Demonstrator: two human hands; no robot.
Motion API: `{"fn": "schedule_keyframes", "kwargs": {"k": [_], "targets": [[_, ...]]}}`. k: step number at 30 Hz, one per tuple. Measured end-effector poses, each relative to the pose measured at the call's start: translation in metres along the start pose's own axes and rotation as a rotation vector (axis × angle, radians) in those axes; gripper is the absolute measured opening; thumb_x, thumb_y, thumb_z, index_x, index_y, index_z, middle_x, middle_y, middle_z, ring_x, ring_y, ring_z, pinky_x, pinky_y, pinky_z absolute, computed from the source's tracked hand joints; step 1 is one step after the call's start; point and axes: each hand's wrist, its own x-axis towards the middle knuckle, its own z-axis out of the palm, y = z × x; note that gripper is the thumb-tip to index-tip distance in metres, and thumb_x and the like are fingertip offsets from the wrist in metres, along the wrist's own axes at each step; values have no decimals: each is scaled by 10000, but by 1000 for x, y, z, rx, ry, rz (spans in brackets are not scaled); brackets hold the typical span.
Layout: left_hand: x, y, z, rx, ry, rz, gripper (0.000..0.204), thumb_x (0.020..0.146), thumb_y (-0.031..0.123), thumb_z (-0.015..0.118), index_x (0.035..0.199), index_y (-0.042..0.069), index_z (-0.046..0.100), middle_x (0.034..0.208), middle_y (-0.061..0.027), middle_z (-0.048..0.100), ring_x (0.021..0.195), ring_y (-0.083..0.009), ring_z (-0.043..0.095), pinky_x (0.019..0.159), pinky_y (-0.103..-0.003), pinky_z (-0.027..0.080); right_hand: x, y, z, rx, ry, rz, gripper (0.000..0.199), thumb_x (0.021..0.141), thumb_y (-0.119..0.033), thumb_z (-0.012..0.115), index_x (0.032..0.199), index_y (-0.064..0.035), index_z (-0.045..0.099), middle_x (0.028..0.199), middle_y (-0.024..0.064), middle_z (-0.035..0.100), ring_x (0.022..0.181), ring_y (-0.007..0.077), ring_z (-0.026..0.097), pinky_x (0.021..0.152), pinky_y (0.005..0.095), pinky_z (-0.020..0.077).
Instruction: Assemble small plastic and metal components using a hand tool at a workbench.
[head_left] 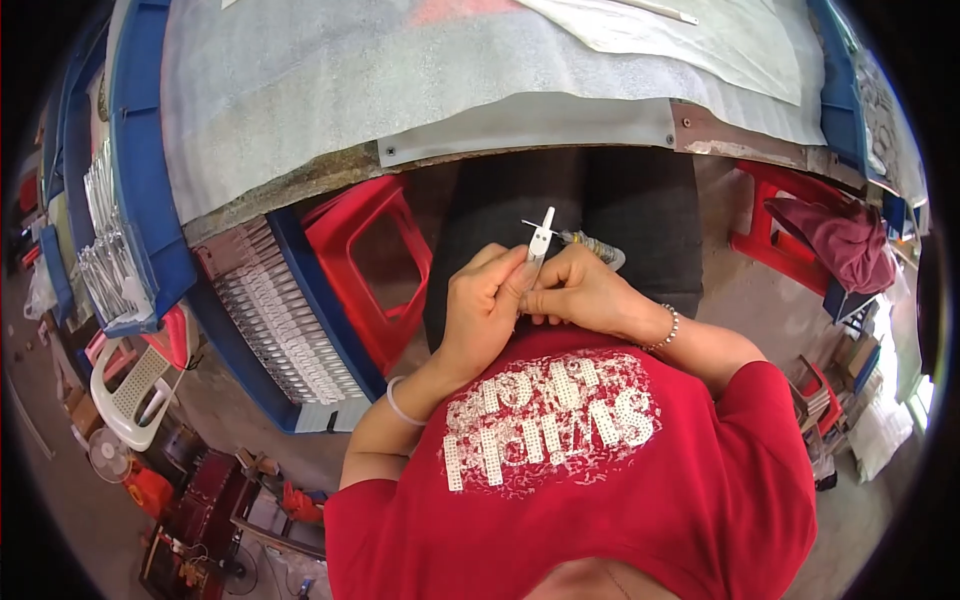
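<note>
My left hand [487, 300] and my right hand [580, 290] meet in front of my chest, over my lap. Together they pinch a small white plastic part [541, 236] with a thin cross pin, which stands up above my fingertips. My left thumb and forefinger grip its lower end. My right hand also holds a bundle of small pale parts [598, 247] that sticks out behind the fingers. A beaded bracelet sits on my right wrist and a thin band on my left.
A workbench covered with grey foam sheet [420, 80] runs across the top. A blue crate [270, 320] of white parts in rows lies at my left, beside a red plastic stool [370, 265]. Another red stool with a maroon cloth [845, 245] stands right.
</note>
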Motion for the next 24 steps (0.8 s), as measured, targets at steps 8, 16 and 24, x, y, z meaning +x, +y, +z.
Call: {"fn": "schedule_keyframes", "kwargs": {"k": [8, 16, 24], "targets": [[8, -3, -9, -22, -53, -12, 161, 911, 50, 563, 1001, -75, 609, 743, -76, 545, 605, -116, 518, 527, -239, 400, 9, -5, 0, 42, -10, 4, 185, 835, -86, 631, 701, 36, 668, 607, 72, 620, 534, 93, 562, 487, 220, 436], [13, -3, -16, -17, -119, -27, 153, 887, 34, 574, 994, -70, 607, 756, -132, 558, 605, -205, 574, 529, -290, 432, 9, -9, 0, 90, -10, 49, 191, 852, -100, 633, 732, 43, 673, 626, 72, 628, 543, 92, 574, 504, 217, 463], [8, -5, -20, -1, -153, -51, 157, 892, 49, 576, 988, -73, 602, 726, -109, 536, 609, -168, 519, 538, -270, 394, 9, -8, 1, 113, -46, 77, 198, 849, -119, 651, 736, 40, 682, 619, 71, 629, 533, 90, 573, 499, 213, 465]]}}
